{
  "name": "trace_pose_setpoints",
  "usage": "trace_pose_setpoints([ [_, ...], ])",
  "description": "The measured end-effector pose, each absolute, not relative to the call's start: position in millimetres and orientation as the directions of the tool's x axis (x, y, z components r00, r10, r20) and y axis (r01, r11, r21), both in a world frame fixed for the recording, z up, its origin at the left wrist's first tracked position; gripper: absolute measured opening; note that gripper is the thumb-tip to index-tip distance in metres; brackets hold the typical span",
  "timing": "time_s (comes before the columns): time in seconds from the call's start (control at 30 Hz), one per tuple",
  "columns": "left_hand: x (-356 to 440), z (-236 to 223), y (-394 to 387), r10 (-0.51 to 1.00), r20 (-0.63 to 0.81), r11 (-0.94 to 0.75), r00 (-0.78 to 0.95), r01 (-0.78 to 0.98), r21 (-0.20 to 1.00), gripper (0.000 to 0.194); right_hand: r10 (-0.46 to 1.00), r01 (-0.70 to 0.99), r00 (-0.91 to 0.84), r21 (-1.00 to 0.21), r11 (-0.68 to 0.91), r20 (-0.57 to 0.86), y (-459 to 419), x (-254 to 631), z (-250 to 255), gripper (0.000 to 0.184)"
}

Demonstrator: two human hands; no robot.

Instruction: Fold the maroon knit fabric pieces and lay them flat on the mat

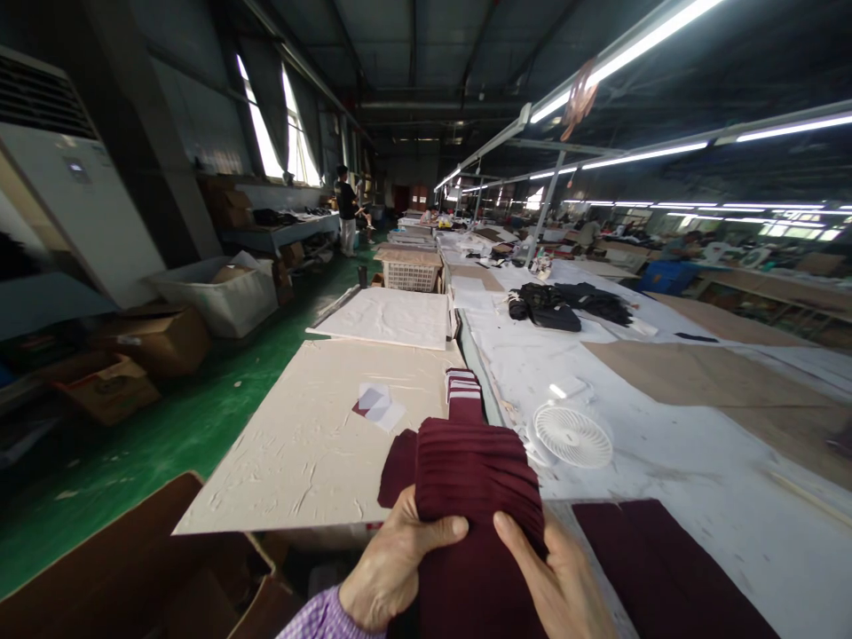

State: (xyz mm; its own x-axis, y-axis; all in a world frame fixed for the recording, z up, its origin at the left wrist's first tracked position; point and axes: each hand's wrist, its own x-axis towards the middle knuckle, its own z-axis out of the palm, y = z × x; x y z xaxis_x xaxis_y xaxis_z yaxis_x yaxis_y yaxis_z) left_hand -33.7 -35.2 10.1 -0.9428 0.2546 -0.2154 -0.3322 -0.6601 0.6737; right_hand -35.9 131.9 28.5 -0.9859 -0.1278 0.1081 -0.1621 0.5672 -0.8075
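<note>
- We see a maroon fabric bundle (pixel 479 497) upfront at bottom centre, its top end folded in many layers.
- Left grip (pixel 391 561): holding the bundle's left edge, thumb on the near face. Purple checked sleeve (pixel 327 618) at the wrist.
- Right grip (pixel 556 572): holding the bundle's right edge, thumb likewise on the near face.
- Behind the bundle we get a maroon piece (pixel 398 469) at left and a striped maroon strip (pixel 464 404) with white bands.
- Cream surface (pixel 293 435) ahead and left; pale paper slips (pixel 379 406) lie on it.
- White surface (pixel 666 461) on the right: white fan (pixel 572 435), dark garments (pixel 565 306) farther back, flat maroon cloth (pixel 666 559) near us.
- Open cardboard box (pixel 126 559) at lower left, green floor (pixel 246 377) beyond.
- Farther off we spot a standing person (pixel 346 213) in a dark top, left of the surfaces.
</note>
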Motion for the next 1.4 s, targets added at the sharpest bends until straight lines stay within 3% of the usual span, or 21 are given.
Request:
trace_pose_setpoints([
  [0.13,-38,5,-34,0.205,-0.255,-0.657,-0.945,-0.326,0.68,0.022,-0.07,-0.15,-0.989,-0.855,0.497,0.132,134,-40,20,0.036],
  [0.27,-40,4,-32,0.234,-0.26,-0.659,-0.937,-0.349,0.666,0.023,0.109,-0.285,-0.927,-0.863,0.416,0.359,141,-45,15,0.041],
  [0.37,-40,5,-32,0.265,-0.244,-0.657,-0.933,-0.36,0.662,0.025,0.034,-0.412,-0.875,-0.777,0.476,0.484,147,-48,17,0.028],
  [0.47,-40,5,-33,0.266,-0.252,-0.659,-0.93,-0.367,0.657,0.027,0.008,-0.301,-0.941,-0.85,0.432,0.337,150,-49,18,0.027],
  [0.63,-40,6,-34,0.257,-0.255,-0.659,-0.932,-0.362,0.659,0.023,0.019,-0.025,-0.999,-0.977,0.211,0.03,148,-44,20,0.041],
  [0.83,-41,7,-35,0.285,-0.242,-0.646,-0.927,-0.372,0.666,0.026,0.006,-0.005,-1.0,-0.97,0.242,0.007,145,-44,30,0.042],
  [1.17,-40,8,-36,0.281,-0.25,-0.631,-0.926,-0.375,0.679,0.025,-0.036,0.006,-0.999,-0.991,0.134,-0.011,141,-43,34,0.041],
  [1.4,-40,10,-37,0.237,-0.242,-0.658,-0.941,-0.339,0.673,0.021,-0.162,-0.081,-0.987,-0.893,0.442,0.009,143,-32,34,0.033],
])
